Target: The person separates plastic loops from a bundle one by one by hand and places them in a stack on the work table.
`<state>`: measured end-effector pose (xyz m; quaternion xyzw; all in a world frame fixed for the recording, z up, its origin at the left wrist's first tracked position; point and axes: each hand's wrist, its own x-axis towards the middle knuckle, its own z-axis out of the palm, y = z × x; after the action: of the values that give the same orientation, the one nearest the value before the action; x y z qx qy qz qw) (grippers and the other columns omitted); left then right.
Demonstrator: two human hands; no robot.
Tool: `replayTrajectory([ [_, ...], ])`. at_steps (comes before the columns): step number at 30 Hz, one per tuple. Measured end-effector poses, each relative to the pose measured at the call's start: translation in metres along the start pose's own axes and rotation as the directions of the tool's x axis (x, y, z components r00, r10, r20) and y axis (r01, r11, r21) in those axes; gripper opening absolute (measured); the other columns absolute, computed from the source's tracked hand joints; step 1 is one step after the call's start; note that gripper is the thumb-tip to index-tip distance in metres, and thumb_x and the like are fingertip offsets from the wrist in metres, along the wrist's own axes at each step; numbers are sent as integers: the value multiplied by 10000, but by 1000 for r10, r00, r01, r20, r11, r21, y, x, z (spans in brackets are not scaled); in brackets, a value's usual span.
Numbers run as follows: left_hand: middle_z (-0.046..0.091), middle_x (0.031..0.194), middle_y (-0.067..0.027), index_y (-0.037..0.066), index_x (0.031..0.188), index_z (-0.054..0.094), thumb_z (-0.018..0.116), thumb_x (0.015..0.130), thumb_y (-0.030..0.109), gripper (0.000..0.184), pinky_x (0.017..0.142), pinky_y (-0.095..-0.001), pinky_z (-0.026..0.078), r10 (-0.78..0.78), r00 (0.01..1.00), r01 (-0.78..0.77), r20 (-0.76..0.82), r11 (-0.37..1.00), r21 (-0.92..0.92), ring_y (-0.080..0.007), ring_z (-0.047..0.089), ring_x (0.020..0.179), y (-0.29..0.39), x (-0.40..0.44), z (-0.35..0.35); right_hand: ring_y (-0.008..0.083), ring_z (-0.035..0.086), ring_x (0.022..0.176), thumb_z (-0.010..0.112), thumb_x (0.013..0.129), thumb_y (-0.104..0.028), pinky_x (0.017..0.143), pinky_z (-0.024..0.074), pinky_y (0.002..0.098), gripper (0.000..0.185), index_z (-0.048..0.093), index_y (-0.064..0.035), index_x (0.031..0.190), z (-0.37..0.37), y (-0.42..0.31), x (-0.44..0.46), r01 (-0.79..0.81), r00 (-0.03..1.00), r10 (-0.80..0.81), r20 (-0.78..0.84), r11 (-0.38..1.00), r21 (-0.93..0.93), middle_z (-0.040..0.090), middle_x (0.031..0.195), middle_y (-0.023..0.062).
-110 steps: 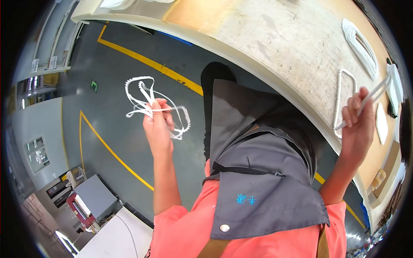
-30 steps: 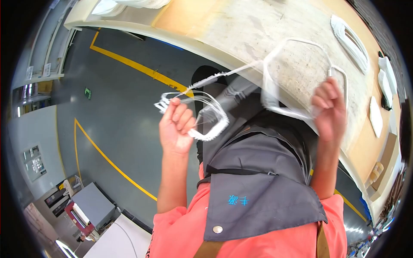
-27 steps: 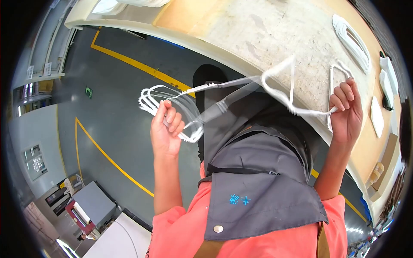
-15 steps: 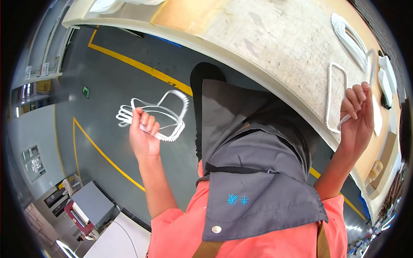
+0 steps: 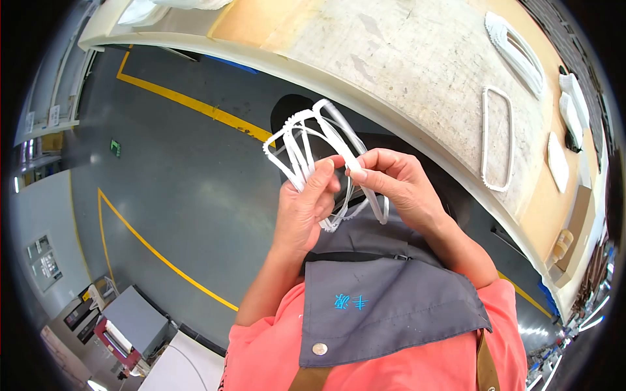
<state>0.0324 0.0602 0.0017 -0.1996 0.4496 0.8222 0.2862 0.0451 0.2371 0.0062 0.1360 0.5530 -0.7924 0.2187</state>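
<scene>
- Loops of white toothed strip fan out from the left hand, pinched off the tabletop edge, presumably so they stay together
- Right hand pinches another loop beside them, seemingly to control it
- Earlier, the hands stand well apart; now they nearly meet, the white frame still lying on the tabletop

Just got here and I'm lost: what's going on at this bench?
A person in a grey apron is handling white toothed loops beside a workbench. The left grip holds several bunched together; the right grip pinches a loop close by. A similar loop lies flat on the workbench, near a stack of white pieces.
</scene>
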Motion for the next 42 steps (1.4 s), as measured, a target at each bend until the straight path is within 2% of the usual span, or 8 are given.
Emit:
replayTrajectory([
  [16, 515, 635, 60, -46, 1059, 653, 661, 857, 110, 255, 418, -186, 208, 76, 997, -74, -17, 993, 94, 1, 330, 477, -5, 1, 2, 15, 488, 705, 639, 870, -159, 622, 391, 187, 141, 652, -20, 884, 3, -1, 0, 2, 1000, -2, 5, 1000, -18, 591, 764, -41],
  [22, 622, 787, -37, -64, 1013, 643, 660, 834, 81, 232, 423, -174, 241, 120, 993, -115, -23, 981, 157, -1, 367, 489, -6, 1, 1, 14, 482, 691, 652, 864, -175, 612, 387, 187, 153, 651, -23, 880, 1, 2, -1, 0, 1000, 0, 0, 999, -37, 585, 752, -42],
  [28, 647, 814, -18, -47, 1004, 677, 675, 836, 84, 214, 630, -206, 446, 279, 960, -265, 15, 891, 368, -61, 550, 714, -3, -2, 7, 13, 474, 658, 655, 862, -202, 578, 384, 192, 183, 639, -20, 857, 0, 4, -2, 41, 998, -47, -29, 981, -190, 567, 716, -44],
  [31, 573, 751, 25, -42, 938, 680, 659, 826, 43, 142, 519, -200, 331, 379, 925, -349, 19, 830, 435, -27, 432, 578, -6, -1, 11, 18, 476, 650, 654, 857, -199, 573, 390, 201, 189, 630, -11, 842, -1, 5, -4, 72, 996, -85, -35, 957, -281, 561, 699, -35],
  [35, 597, 736, 26, -33, 936, 685, 666, 832, 55, 138, 571, -187, 380, 396, 918, -342, -6, 800, 493, -33, 487, 636, -4, -4, 16, 44, 485, 642, 659, 838, -162, 582, 405, 214, 158, 619, -10, 817, 2, 7, -5, 159, 978, -198, -70, 915, -370, 558, 696, -15],
  [38, 611, 741, 28, -27, 938, 689, 659, 845, 77, 143, 569, -181, 401, 430, 896, -309, -112, 785, 537, -24, 501, 642, -13, 5, 8, 65, 492, 645, 665, 821, -128, 593, 414, 221, 128, 612, -14, 799, 2, 8, -5, 382, 852, -517, -83, 723, -575, 559, 712, -7],
  [40, 589, 705, 52, -20, 917, 698, 657, 848, 77, 126, 549, -179, 377, 448, 876, -321, -176, 816, 480, -17, 483, 619, -14, 18, -8, 64, 502, 663, 655, 826, -102, 600, 418, 216, 100, 610, -13, 815, -1, -4, -12, 297, 885, -434, -172, 808, -509, 564, 727, -7],
  [42, 519, 628, 74, -10, 937, 693, 660, 848, 88, 136, 440, -176, 221, 383, 912, -287, -149, 854, 434, 13, 350, 495, -14, 20, -11, 37, 497, 687, 629, 868, -120, 611, 411, 204, 109, 608, -13, 857, -7, -9, -13, 213, 945, -275, -175, 928, -305, 576, 752, -22],
])
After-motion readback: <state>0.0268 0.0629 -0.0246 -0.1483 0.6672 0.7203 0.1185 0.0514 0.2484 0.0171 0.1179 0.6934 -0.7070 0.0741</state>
